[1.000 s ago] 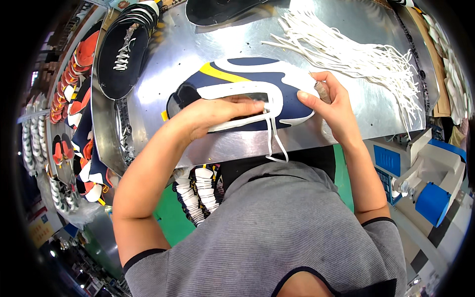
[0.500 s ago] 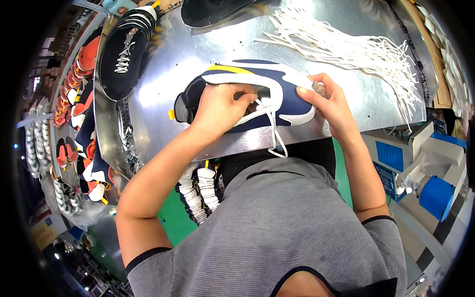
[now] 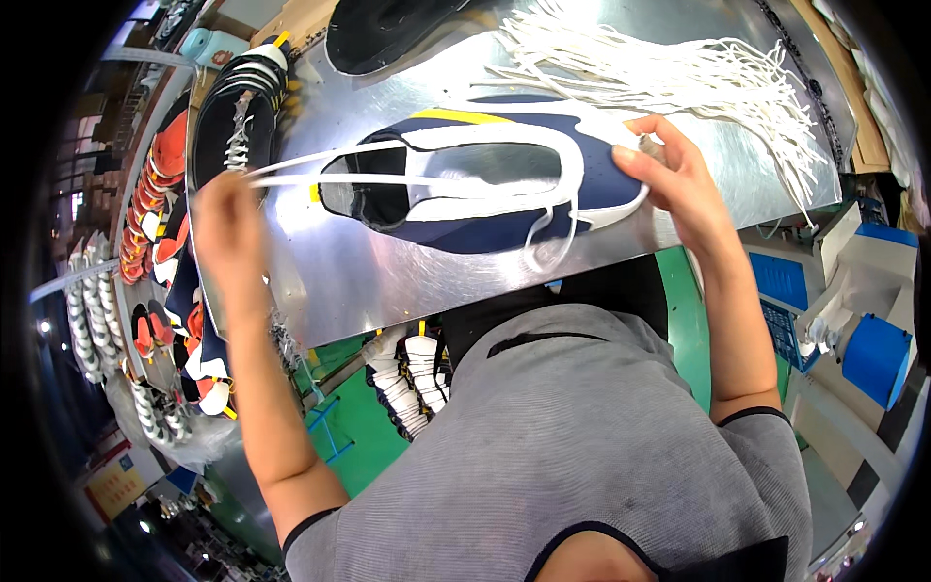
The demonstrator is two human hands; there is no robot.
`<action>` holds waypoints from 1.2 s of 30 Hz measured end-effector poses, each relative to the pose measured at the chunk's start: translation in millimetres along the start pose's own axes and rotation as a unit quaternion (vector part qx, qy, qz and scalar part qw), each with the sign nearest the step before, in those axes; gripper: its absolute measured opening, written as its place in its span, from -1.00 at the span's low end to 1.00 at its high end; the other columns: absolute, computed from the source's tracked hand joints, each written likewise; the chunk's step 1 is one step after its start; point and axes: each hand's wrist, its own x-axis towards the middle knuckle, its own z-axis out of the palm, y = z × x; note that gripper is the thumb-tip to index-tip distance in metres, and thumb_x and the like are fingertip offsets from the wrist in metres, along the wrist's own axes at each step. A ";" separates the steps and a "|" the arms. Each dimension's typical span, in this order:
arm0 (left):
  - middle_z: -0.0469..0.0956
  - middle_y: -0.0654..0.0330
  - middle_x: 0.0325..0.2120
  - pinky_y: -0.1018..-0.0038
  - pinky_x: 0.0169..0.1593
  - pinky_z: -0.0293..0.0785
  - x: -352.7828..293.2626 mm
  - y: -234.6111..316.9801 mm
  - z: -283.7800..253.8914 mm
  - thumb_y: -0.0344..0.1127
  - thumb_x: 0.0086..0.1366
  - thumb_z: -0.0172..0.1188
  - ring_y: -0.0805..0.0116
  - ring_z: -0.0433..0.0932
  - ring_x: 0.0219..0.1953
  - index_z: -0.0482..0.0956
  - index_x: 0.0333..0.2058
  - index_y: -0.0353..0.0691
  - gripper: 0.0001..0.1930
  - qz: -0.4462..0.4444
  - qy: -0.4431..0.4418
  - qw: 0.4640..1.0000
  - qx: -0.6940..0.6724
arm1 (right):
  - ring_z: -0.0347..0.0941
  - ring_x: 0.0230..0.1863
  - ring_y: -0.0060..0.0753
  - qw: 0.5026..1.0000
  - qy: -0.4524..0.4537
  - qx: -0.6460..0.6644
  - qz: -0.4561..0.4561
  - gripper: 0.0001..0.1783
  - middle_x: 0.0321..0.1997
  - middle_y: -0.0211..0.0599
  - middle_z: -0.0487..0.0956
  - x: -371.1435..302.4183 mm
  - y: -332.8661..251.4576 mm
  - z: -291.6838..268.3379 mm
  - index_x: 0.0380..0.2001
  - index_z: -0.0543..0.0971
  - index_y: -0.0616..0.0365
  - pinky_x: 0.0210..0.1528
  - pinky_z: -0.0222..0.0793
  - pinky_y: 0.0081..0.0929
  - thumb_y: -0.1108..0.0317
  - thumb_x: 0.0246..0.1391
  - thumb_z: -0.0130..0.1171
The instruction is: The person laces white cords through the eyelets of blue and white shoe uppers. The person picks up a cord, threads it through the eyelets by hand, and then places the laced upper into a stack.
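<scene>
A navy, white and yellow shoe upper (image 3: pixel 465 235) lies flat on the metal table, its toe to the right and its heel to the left. My left hand (image 3: pixel 229 238), blurred by motion, is off to the left beyond the heel, closed on a white shoelace (image 3: pixel 320 180). Two strands stretch from it back over the opening toward the upper. Part of the lace hangs in a loose loop at the near front of the throat. With thumb and fingers, my right hand (image 3: pixel 687 179) grips the toe end; a greyish wrap shows on one finger.
Loose white laces (image 3: pixel 669 82) are spread at the back right of the metal table (image 3: pixel 369 291). Black laced shoe uppers (image 3: pixel 238 126) are stacked at the left, and a black piece (image 3: pixel 388 34) lies at the back. A blue and white machine (image 3: pixel 873 359) stands at the right.
My left hand has swung from the throat of the upper to far left, drawing the lace out in long strands. The right hand stays at the toe.
</scene>
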 end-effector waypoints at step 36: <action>0.62 0.23 -0.34 0.59 -0.19 0.44 0.1 138.1 117.8 0.17 0.36 0.12 0.52 0.55 -0.30 0.57 -0.08 -0.31 -0.44 -0.392 -0.475 0.691 -0.379 | 0.56 -0.33 -0.55 0.994 0.054 -0.047 -0.084 -0.60 -0.35 -0.28 0.66 43.4 38.2 61.8 -0.06 0.53 0.23 -0.24 0.44 -0.55 0.44 0.00 0.35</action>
